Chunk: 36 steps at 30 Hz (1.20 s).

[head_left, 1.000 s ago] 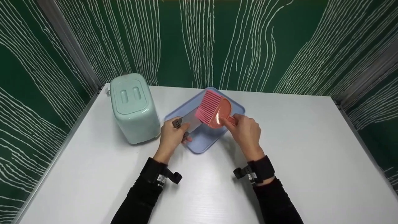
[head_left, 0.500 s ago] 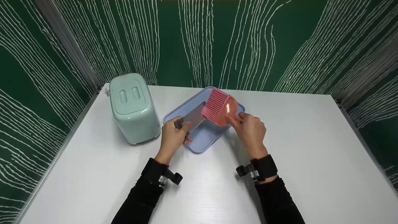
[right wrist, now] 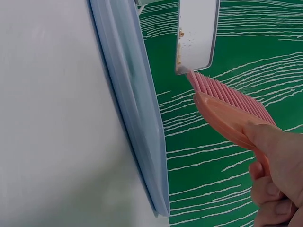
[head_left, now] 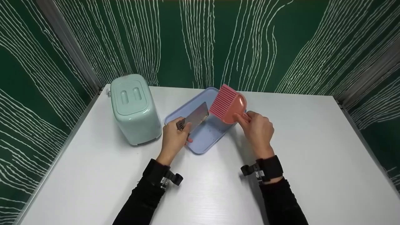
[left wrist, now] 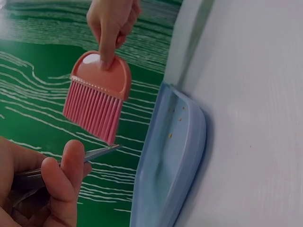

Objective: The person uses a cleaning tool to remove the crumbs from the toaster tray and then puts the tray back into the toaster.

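My left hand (head_left: 173,136) grips the dark end of a shallow metal crumb tray (head_left: 198,117), thumb on top. Tan crumbs (right wrist: 180,34) lie along one edge of it in the right wrist view. My right hand (head_left: 258,131) pinches the short handle of a small coral brush with pink bristles (head_left: 223,103). The bristle ends are right at the crumb tray's far corner. Both are held above a light blue plastic tray (head_left: 203,145), which has a few crumbs (left wrist: 170,135) on its floor.
A mint-green toaster (head_left: 139,129) stands on the white table (head_left: 206,193), left of the blue tray and close to my left hand. Green panels with white wavy lines (head_left: 170,43) rise behind the table and along its sides.
My right hand has moved right with the brush, drawing the bristles across the crumb tray to its far edge and uncovering more of it. Specks now show in the blue tray. The left hand barely moved.
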Motion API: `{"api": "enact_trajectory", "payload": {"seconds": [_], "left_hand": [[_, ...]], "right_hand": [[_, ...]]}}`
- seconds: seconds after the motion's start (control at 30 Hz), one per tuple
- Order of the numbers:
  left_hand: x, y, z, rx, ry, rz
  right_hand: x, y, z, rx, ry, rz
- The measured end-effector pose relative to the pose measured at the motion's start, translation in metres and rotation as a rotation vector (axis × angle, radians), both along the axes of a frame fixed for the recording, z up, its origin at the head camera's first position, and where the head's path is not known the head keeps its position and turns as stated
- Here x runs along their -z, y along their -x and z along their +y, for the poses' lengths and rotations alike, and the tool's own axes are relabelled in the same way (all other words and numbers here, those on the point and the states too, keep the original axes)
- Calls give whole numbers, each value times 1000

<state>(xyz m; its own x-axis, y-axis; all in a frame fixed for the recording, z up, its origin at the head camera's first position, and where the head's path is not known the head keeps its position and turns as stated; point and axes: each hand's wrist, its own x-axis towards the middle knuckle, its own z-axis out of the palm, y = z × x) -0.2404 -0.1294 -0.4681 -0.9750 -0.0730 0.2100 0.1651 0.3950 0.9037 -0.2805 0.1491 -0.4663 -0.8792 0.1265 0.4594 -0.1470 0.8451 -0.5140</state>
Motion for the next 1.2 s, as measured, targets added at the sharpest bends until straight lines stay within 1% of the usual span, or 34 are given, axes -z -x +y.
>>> {"api": "enact_trajectory", "payload": {"seconds": [0.17, 0.37, 0.57, 0.7, 0.87, 1.0, 1.2], "left_hand": [[0, 0, -2, -21, 7, -6], [-2, -2, -4, -34, -7, -10], [-3, -2, -5, -48, -3, 7], [-5, -3, -5, -46, -13, 16], [-7, -3, -2, -45, -14, -2], [-7, -3, -1, -49, 10, -3], [-9, -3, 0, -48, 47, 23]], "right_hand": [[-7, -5, -4, -82, 4, 41], [-15, -13, -13, -190, -45, 46], [-14, -17, -21, -251, -110, 39], [-10, -17, -23, -245, -121, 39], [-7, -14, -21, -212, -110, 45], [-4, -12, -20, -199, -110, 34], [-3, -11, -18, -152, -120, 25]]}}
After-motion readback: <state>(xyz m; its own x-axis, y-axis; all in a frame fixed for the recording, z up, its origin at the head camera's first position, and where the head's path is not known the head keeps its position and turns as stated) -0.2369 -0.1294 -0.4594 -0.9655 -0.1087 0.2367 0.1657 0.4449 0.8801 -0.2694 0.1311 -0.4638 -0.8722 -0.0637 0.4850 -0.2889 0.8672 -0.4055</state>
